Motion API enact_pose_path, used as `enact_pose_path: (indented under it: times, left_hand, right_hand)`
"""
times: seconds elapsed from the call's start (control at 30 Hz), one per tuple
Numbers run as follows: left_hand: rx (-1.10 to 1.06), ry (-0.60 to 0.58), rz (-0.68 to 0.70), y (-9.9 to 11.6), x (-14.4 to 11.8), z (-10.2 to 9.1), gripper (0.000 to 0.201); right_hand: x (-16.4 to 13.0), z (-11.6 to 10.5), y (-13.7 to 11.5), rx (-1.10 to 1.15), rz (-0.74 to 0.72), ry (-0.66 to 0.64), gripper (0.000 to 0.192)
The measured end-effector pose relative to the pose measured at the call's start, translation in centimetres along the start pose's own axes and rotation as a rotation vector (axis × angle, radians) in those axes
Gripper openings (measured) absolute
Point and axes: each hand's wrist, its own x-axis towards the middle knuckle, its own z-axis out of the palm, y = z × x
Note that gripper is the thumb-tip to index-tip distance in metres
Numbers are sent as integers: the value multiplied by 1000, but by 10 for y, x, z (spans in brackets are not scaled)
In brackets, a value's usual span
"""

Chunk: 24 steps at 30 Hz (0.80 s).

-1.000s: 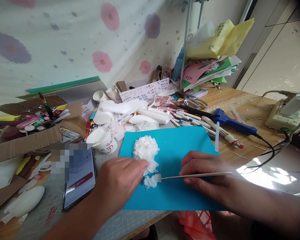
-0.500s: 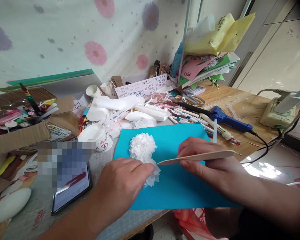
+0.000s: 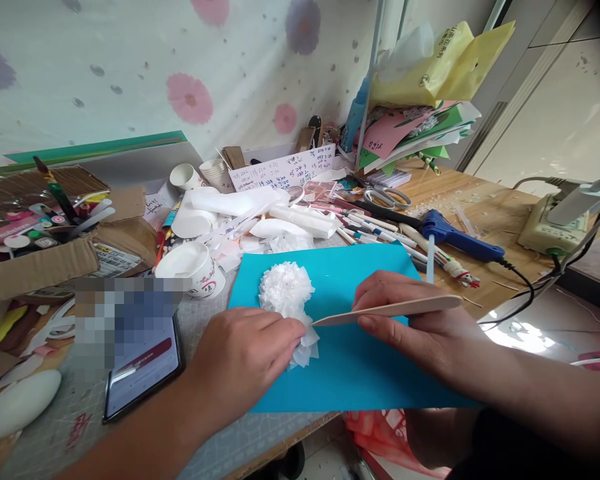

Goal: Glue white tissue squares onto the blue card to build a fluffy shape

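Observation:
A blue sheet of card (image 3: 360, 373) lies at the table's front edge. On its left part sits a ruffled cluster of white tissue paper (image 3: 286, 285), with more loose white pieces below it. My left hand (image 3: 253, 357) is closed over those lower pieces, pinching them; its fingertips hide part of the paper. In my right hand (image 3: 410, 327) is a flat wooden stick (image 3: 395, 310), gripped between thumb and fingers. The stick's pointed tip touches or nearly touches the white paper beside my left fingertips.
Left of the card are a phone (image 3: 143, 373), a white paper cup (image 3: 193, 270) and a cardboard box (image 3: 40, 267) of craft supplies. Behind it lie white paper rolls (image 3: 305, 222), scissors (image 3: 387, 198) and a blue glue gun (image 3: 455, 237), its cord running to a power strip (image 3: 550, 223).
The camera view has shifted slightly. My left fingertips have drawn back a little to the left, and the stick stays at the white paper.

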Motion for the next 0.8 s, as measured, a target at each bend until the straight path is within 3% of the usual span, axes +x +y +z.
enact_pose_path:
  times: [0.17,0.47,0.57,0.8]
  left_hand:
    - [-34,17,-1,2,5,5,24]
    - [-8,-62,-17,2,7,4,24]
    - [-59,-10,-55,1,4,3,14]
    - [-144,128,-283,0,0,-15,13]
  right_hand:
    - [1,-4,-3,-13,-10,34,11]
    - [0,6,1,21,50,-61,16]
    - [-1,10,4,35,69,-61,17]
    - [-1,10,9,73,225,-46,16]
